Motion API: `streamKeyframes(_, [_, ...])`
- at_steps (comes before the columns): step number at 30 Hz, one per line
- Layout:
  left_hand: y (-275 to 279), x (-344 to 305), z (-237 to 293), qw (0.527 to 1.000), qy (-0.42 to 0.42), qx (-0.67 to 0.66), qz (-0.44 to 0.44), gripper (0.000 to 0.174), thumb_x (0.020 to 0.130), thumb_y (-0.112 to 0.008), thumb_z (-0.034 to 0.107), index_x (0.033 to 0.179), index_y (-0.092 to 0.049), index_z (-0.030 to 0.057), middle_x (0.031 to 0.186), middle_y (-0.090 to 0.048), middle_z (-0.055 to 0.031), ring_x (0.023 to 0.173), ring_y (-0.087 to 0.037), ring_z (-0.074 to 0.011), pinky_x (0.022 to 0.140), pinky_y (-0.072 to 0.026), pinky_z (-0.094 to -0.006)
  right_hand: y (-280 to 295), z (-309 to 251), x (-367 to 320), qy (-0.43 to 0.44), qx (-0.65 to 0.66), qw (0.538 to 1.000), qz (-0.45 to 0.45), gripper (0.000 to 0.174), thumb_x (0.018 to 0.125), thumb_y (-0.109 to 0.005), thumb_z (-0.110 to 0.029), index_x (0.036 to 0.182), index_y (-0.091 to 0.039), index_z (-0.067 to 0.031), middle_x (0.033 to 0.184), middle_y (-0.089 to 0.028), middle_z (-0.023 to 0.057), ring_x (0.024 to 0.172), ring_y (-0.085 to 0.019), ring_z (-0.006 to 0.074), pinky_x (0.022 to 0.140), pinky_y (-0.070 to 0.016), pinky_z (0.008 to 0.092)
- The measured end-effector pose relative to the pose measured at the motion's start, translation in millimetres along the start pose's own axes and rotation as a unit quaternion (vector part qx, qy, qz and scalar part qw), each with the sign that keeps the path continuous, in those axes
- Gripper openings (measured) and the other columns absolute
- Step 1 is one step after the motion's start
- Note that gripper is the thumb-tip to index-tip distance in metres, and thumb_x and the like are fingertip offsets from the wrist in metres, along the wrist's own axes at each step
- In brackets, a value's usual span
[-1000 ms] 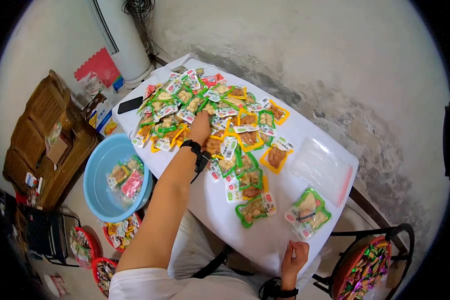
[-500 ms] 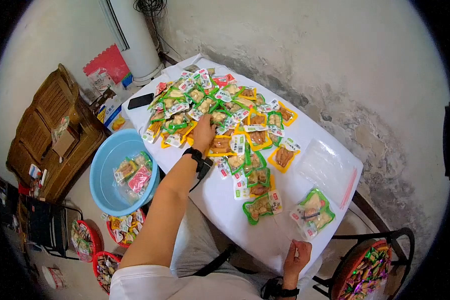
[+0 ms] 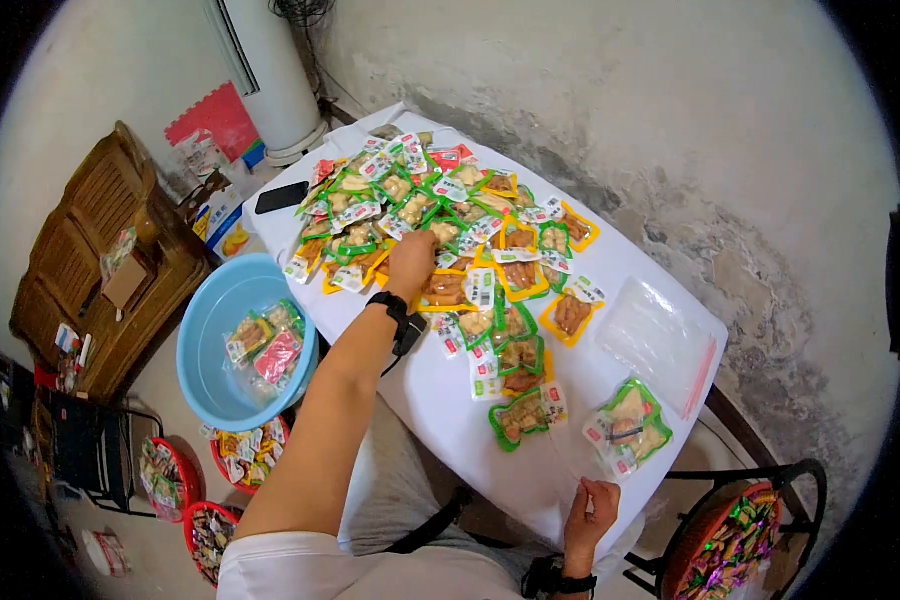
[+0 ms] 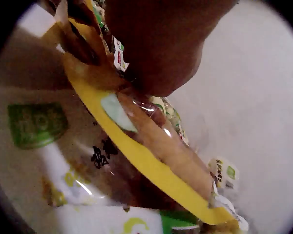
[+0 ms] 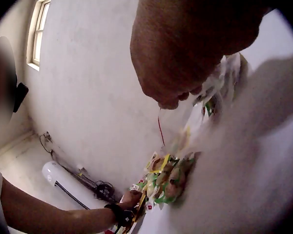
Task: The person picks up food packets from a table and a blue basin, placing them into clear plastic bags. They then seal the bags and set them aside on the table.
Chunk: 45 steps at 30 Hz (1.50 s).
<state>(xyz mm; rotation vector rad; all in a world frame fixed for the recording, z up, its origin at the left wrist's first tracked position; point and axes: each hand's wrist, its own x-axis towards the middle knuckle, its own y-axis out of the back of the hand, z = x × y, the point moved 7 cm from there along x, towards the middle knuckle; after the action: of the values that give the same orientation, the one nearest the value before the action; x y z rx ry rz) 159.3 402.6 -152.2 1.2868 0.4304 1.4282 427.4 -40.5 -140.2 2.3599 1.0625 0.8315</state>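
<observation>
In the head view, my left hand (image 3: 412, 262) reaches into a heap of sealed snack packets (image 3: 413, 208) with green and yellow borders. Its fingertips lie among them beside a green-edged packet (image 3: 444, 233), and I cannot tell whether they grip one. A yellow-edged packet (image 4: 151, 170) fills much of the left wrist view below that hand. By the table's near edge, my right hand (image 3: 591, 512) has curled fingers and pinches a clear plastic bag (image 5: 172, 127) with a red line. Just beyond it lies a green-edged packet (image 3: 638, 425) in clear plastic.
Flat clear zip bags (image 3: 655, 335) lie on the white-covered table (image 3: 440, 385) at the right. A phone (image 3: 282, 197) is by the far left edge. A blue tub (image 3: 202, 370) holding packets stands left; red baskets (image 3: 183, 480) and a black-framed stand (image 3: 805, 468) are around.
The head view has swung slightly, shifting the scene right. My left hand stays at the heap with small finger movements, and my right hand keeps its place by the near edge.
</observation>
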Motion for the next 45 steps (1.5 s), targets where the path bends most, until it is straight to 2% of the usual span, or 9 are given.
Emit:
streamKeyframes(10, [36, -20, 29, 0.993, -0.071, 0.075, -0.064, 0.011, 0.076, -0.057, 0.011, 0.083, -0.061, 0.003, 0.086, -0.061, -0.0157, 0.082, -0.058, -0.0346, 0.071, -0.0473, -0.0451, 2, -1, -3, 0.028, 0.004, 1.0, 0.011, 0.016, 0.072, -0.066, 0.005, 0.087, -0.065, -0.0021, 0.081, -0.055, 0.0139, 0.075, -0.055, 0.0283, 0.067, -0.0457, 0.0344])
streamKeyframes(16, [53, -46, 32, 0.981, -0.161, -0.105, -0.027, 0.013, 0.08, -0.058, 0.012, 0.089, -0.061, 0.0034, 0.094, -0.058, -0.0164, 0.088, -0.057, -0.0324, 0.08, -0.0462, -0.0422, 1, -1, -2, 0.012, 0.015, 1.0, 0.001, 0.015, 0.073, -0.066, 0.004, 0.086, -0.065, -0.0023, 0.08, -0.054, 0.0133, 0.075, -0.054, 0.0285, 0.066, -0.0454, 0.0349])
streamKeyframes(19, [31, -18, 2, 0.975, 0.007, -0.208, -0.084, 0.014, 0.083, -0.055, 0.013, 0.092, -0.059, 0.0028, 0.098, -0.057, -0.0177, 0.093, -0.056, -0.0347, 0.082, -0.0456, -0.0427, -2, -2, -1, 0.018, 0.017, 1.0, 0.009, 0.013, 0.073, -0.065, 0.003, 0.085, -0.065, -0.0025, 0.08, -0.055, 0.0133, 0.075, -0.054, 0.0285, 0.066, -0.0454, 0.0353])
streamKeyframes(22, [5, 10, 1, 0.989, -0.052, -0.116, -0.079, 0.024, 0.083, -0.055, 0.012, 0.105, -0.056, 0.0044, 0.11, -0.055, -0.0194, 0.096, -0.057, -0.0356, 0.081, -0.0463, -0.0429, -6, 8, -3, -0.012, 0.026, 1.0, 0.005, 0.013, 0.072, -0.065, 0.004, 0.084, -0.065, -0.002, 0.08, -0.057, 0.0134, 0.075, -0.055, 0.0287, 0.066, -0.0454, 0.0363])
streamKeyframes(25, [-28, 29, -3, 0.968, -0.009, 0.07, -0.242, 0.048, 0.082, -0.059, 0.014, 0.128, -0.047, 0.0157, 0.139, -0.038, -0.019, 0.104, -0.057, -0.0361, 0.082, -0.0496, -0.0442, -8, 10, 0, 0.009, 0.004, 1.0, -0.013, 0.013, 0.072, -0.064, 0.005, 0.083, -0.065, -0.0013, 0.08, -0.057, 0.0136, 0.075, -0.054, 0.029, 0.067, -0.0452, 0.0369])
streamKeyframes(29, [-33, 32, 12, 0.916, -0.065, 0.234, -0.319, 0.049, 0.081, -0.066, 0.025, 0.126, -0.051, 0.0174, 0.148, -0.023, -0.0204, 0.104, -0.059, -0.0331, 0.081, -0.0516, -0.0417, -7, 7, 2, 0.009, 0.0, 1.0, -0.018, 0.011, 0.077, -0.06, 0.008, 0.086, -0.063, 0.0008, 0.083, -0.052, 0.0111, 0.075, -0.053, 0.0225, 0.066, -0.0442, 0.0298])
streamKeyframes(40, [-30, 30, 3, 0.938, -0.136, 0.076, -0.31, 0.03, 0.076, -0.063, 0.008, 0.106, -0.06, 0.009, 0.112, -0.054, -0.0137, 0.093, -0.061, -0.0325, 0.076, -0.0499, -0.0414, -3, 0, 5, 0.008, 0.036, 0.999, 0.001, 0.014, 0.071, -0.064, 0.005, 0.083, -0.063, -0.0017, 0.078, -0.056, 0.0124, 0.074, -0.053, 0.0298, 0.066, -0.0443, 0.0372])
streamKeyframes(42, [-2, 35, 4, 0.979, -0.148, -0.033, -0.135, 0.036, 0.074, -0.06, 0.002, 0.109, -0.057, 0.0084, 0.113, -0.054, -0.0126, 0.092, -0.06, -0.033, 0.076, -0.0487, -0.0401, -3, -4, 7, 0.018, -0.006, 1.0, -0.008, 0.012, 0.073, -0.066, 0.003, 0.083, -0.063, -0.0022, 0.078, -0.056, 0.0125, 0.073, -0.054, 0.029, 0.063, -0.0447, 0.0361])
streamKeyframes(45, [23, 33, 0, 0.977, -0.03, -0.173, -0.122, 0.046, 0.073, -0.069, 0.006, 0.116, -0.051, 0.0059, 0.103, -0.055, -0.0121, 0.093, -0.058, -0.0241, 0.079, -0.0479, -0.0338, -2, -3, 5, 0.035, -0.004, 0.999, -0.004, 0.01, 0.074, -0.067, 0.001, 0.083, -0.063, -0.0027, 0.078, -0.056, 0.0129, 0.074, -0.055, 0.0291, 0.062, -0.0451, 0.0352])
